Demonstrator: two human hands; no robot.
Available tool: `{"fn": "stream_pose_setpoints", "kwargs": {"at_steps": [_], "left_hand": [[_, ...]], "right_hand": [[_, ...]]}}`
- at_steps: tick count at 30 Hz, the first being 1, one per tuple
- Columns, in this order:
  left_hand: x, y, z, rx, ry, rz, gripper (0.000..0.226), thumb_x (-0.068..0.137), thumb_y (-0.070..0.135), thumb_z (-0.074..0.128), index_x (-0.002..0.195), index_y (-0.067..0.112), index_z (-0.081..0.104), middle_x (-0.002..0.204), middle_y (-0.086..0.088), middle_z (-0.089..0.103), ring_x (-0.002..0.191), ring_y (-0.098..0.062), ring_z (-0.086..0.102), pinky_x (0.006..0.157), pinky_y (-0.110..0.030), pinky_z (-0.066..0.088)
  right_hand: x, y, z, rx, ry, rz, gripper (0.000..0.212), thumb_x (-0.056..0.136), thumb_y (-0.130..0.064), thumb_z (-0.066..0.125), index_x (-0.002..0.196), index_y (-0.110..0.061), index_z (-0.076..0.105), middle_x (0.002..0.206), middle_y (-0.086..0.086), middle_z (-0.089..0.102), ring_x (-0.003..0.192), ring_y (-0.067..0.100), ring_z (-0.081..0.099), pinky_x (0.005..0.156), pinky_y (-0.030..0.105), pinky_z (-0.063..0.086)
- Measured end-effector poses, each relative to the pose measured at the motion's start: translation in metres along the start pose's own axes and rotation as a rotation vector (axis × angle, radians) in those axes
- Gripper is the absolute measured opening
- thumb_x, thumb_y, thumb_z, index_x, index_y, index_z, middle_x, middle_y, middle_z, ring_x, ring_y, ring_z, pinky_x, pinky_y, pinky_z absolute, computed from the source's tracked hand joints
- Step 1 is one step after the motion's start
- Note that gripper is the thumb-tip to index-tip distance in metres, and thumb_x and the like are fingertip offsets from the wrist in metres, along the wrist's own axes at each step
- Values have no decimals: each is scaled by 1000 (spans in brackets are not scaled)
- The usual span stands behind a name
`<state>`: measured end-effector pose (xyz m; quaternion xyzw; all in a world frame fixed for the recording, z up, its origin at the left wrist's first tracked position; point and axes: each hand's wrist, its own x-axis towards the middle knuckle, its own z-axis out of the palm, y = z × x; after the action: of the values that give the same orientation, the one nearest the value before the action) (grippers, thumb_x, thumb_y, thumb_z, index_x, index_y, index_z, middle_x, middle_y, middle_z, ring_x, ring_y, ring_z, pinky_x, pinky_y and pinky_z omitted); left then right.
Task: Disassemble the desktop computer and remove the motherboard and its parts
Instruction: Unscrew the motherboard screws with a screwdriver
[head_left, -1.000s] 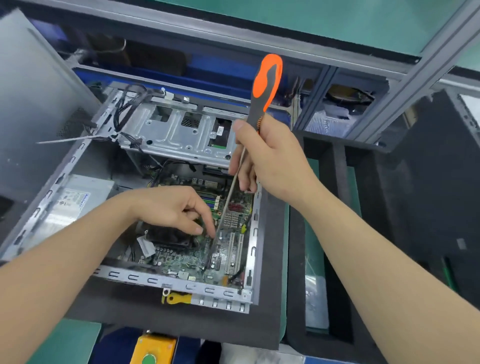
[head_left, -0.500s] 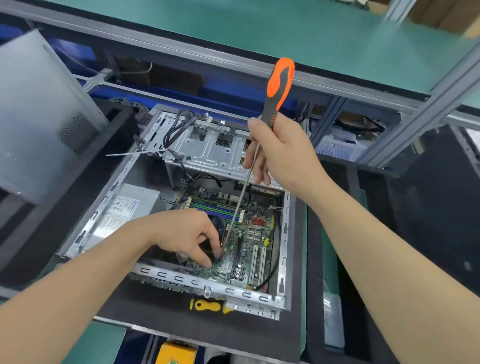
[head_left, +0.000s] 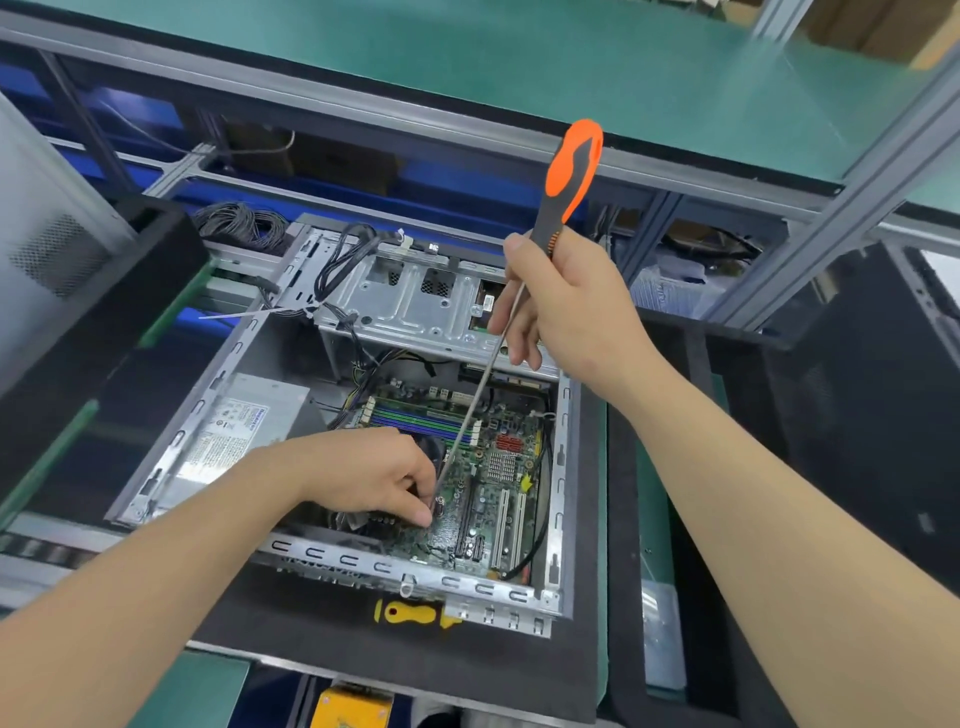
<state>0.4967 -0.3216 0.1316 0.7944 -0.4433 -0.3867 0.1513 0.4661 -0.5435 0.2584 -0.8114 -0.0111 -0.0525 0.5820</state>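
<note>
Motherboard (head_left: 511, 470) still in the case (head_left: 363, 564) — my right hand (head_left: 571, 306) grasps the screwdriver (head_left: 569, 176); left hand (head_left: 363, 478) curls at its tip, hold unclear.

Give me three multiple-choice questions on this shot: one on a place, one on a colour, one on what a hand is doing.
1. Where does the yellow-handled tool lie? A. On the power supply. B. On the black mat before the case. C. On the green shelf.
2. The right hand's screwdriver handle is? A. Orange and grey. B. Blue. C. Red.
3. The left hand is? A. Flat on the power supply. B. Gripping the yellow-handled tool. C. Fingertips down by the screwdriver's tip.
1 B: it shows below the case's near rim. 2 A: orange end, grey grip. 3 C: curled fingers meet the motherboard there.
</note>
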Motion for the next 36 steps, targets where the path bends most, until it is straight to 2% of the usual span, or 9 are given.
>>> {"fn": "stream_pose_setpoints", "kwargs": {"at_steps": [3, 6, 10, 12, 15, 20, 27, 32, 36], "left_hand": [[-6, 0, -1, 219, -42, -68, 20, 99, 56, 57, 96, 37, 62, 65, 12, 60, 66, -2, 56, 63, -26, 43], [-18, -3, -4, 187, -3, -130, 27, 103, 58, 45, 88, 38, 54, 72, 13, 60, 66, -1, 54, 70, -31, 47], [-26, 0, -1, -476, 130, -126, 40, 98, 43, 38, 74, 11, 38, 66, -7, 34, 55, -20, 29, 55, -31, 33], [-28, 10, 4, -788, 207, -108, 40, 102, 33, 37, 68, 13, 29, 63, -9, 20, 53, -24, 15, 51, -33, 22], [-27, 26, 10, -1195, 326, -136, 45, 110, 38, 40, 68, 21, 38, 62, -1, 19, 51, -20, 16, 48, -28, 25], [-27, 43, 12, -1650, 228, -105, 22, 107, 22, 44, 87, 15, 49, 71, 3, 35, 59, -13, 31, 52, -23, 36], [-6, 31, 0, -1281, 237, -102, 34, 103, 27, 46, 74, 15, 59, 66, 1, 34, 58, -17, 27, 56, -30, 25], [10, 27, -18, -793, 148, 65, 19, 97, 40, 68, 111, 31, 76, 60, 2, 30, 57, -26, 24, 56, -38, 22], [20, 24, -23, -606, 131, 193, 19, 100, 46, 64, 112, 37, 77, 55, 1, 29, 53, -24, 27, 51, -23, 32]], "right_hand": [[-2, 2, -5, -40, 28, -12, 25, 106, -35, 44, 90, -15, 45, 66, 12, 71, 43, 36, 61, 41, 32, 41], [-5, 3, -11, -40, 29, -2, 26, 105, -37, 44, 90, -16, 46, 66, 12, 72, 43, 36, 61, 41, 30, 41], [-16, 7, -12, -10, 5, 13, 25, 105, -37, 45, 90, -18, 46, 66, 13, 71, 43, 36, 60, 40, 31, 41], [-23, 8, -9, -6, -10, 10, 24, 105, -37, 45, 89, -20, 46, 66, 12, 71, 43, 35, 60, 40, 32, 42], [-32, 9, -8, -25, -20, 1, 26, 105, -39, 44, 90, -19, 47, 67, 11, 71, 43, 33, 62, 38, 31, 42], [-39, 12, -4, -41, -19, -7, 31, 105, -43, 45, 92, -15, 49, 67, 9, 72, 42, 31, 62, 37, 28, 41], [-28, 20, 8, -177, 23, -16, 39, 105, -40, 44, 97, -2, 49, 60, 3, 70, 37, 24, 58, 40, 24, 43], [-15, 30, 21, -269, 39, 22, 37, 106, -41, 45, 89, -8, 46, 57, 4, 67, 37, 10, 53, 44, 16, 38], [-14, 36, 31, -360, 40, 30, 34, 106, -42, 44, 86, -14, 46, 59, 6, 66, 44, 8, 55, 49, 23, 42]]}}
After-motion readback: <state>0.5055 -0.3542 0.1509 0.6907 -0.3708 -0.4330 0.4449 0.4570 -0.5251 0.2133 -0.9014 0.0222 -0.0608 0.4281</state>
